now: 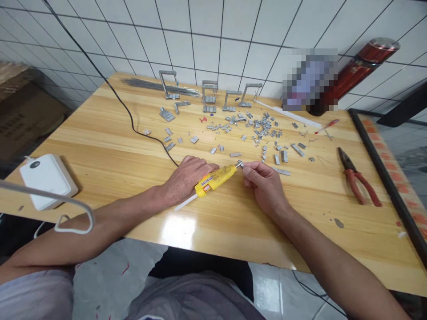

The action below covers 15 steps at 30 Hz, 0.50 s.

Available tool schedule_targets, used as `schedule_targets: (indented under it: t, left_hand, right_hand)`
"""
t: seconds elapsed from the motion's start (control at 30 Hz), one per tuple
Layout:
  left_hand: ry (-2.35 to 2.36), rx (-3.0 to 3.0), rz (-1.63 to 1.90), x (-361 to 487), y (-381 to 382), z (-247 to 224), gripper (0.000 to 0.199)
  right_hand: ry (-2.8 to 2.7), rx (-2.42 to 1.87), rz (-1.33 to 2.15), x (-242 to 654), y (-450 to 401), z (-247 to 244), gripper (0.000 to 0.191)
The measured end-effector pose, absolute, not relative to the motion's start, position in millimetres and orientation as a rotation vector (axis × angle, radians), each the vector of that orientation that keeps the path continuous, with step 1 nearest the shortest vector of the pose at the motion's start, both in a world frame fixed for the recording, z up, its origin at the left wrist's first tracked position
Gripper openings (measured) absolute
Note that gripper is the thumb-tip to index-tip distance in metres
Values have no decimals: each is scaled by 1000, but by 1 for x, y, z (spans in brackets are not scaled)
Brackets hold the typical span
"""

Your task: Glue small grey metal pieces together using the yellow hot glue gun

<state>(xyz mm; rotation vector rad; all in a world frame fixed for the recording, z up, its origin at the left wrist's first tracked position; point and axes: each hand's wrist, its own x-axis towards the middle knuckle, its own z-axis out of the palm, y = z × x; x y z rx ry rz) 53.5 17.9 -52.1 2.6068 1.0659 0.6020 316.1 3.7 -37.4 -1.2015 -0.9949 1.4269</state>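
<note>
My left hand (187, 178) is wrapped round a yellow hot glue gun (218, 178), with a white glue stick (187, 202) coming out of its back end. The gun's metal nozzle points to the right, up to the fingertips of my right hand (267, 184). Those fingers pinch a small grey piece (241, 164) at the nozzle; most of it is hidden by the fingers. Just beyond lies a flat grey strip (235, 154), and another grey strip (282, 171) rests beside my right hand.
Many small grey pieces (263, 126) are scattered beyond my hands, with several upright grey frames (245, 93) behind them. Red-handled pliers (358, 178) lie at the right. A white power bank (48, 180) sits at the left. A black cable (130, 115) crosses the wooden table (100, 133).
</note>
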Motion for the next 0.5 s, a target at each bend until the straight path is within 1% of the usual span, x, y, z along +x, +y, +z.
schedule_targets:
  t: [0.5]
  left_hand:
    - [992,2668,744,52,19,-57,30]
  right_hand:
    - [-995,-1198,1430,316,4,-36,22]
